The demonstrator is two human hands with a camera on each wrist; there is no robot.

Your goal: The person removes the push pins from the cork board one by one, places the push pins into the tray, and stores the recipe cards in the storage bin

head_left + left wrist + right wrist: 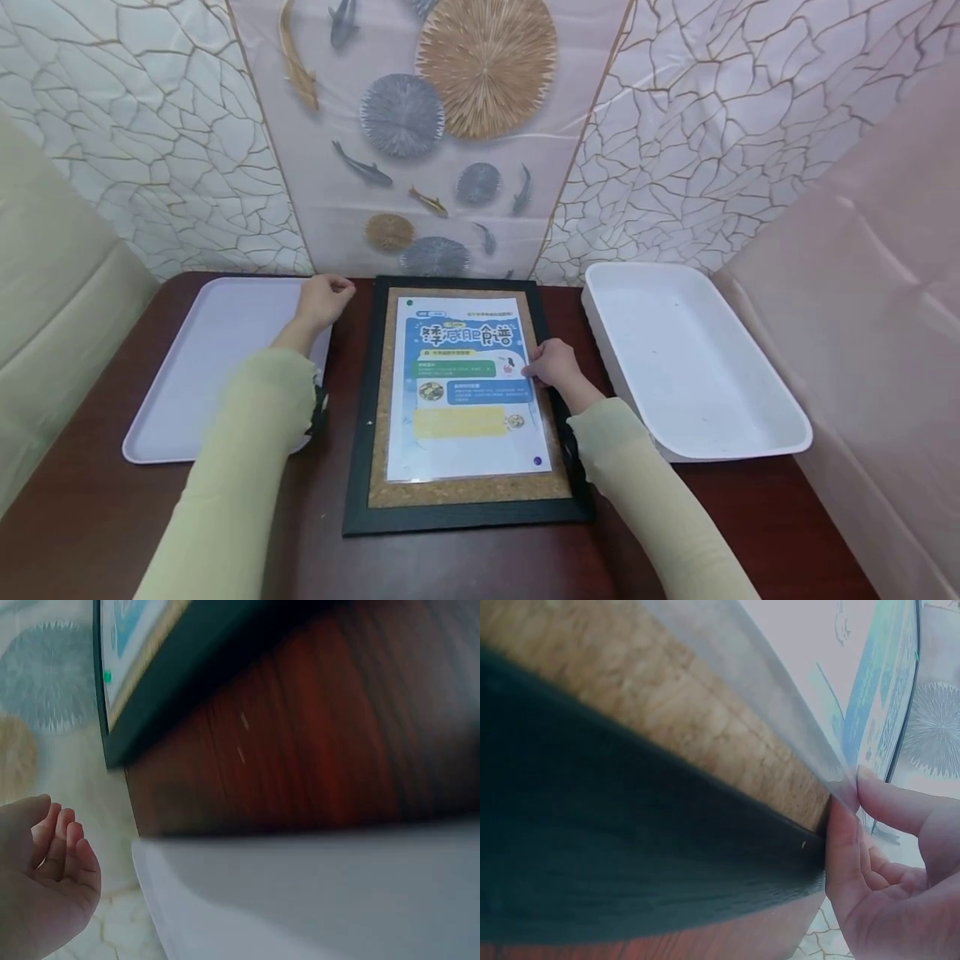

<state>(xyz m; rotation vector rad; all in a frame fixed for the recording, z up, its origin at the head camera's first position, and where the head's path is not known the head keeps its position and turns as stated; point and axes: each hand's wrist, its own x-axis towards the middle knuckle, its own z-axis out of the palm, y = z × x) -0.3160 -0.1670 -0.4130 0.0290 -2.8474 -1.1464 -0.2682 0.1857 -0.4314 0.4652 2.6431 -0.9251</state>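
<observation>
A laminated sheet (472, 454) with blue, green and yellow print lies on a black-framed corkboard (468, 493). A green pin (409, 302) marks its top left corner and a purple pin (537, 460) its bottom right. My right hand (557, 364) pinches the sheet's right edge between thumb and fingers; in the right wrist view the clear plastic margin (780, 690) lifts off the cork there. Over the far right corner of the pale tray (217, 367) is my left hand (321, 304). Its fingers curl loosely in the left wrist view (64, 862), with nothing visible in them.
To the right of the board stands a deep white tray (697, 367). The dark wooden table (442, 567) runs under everything. A patterned cloth wall (330, 217) rises behind its far edge, with padded surfaces (862, 333) on the sides.
</observation>
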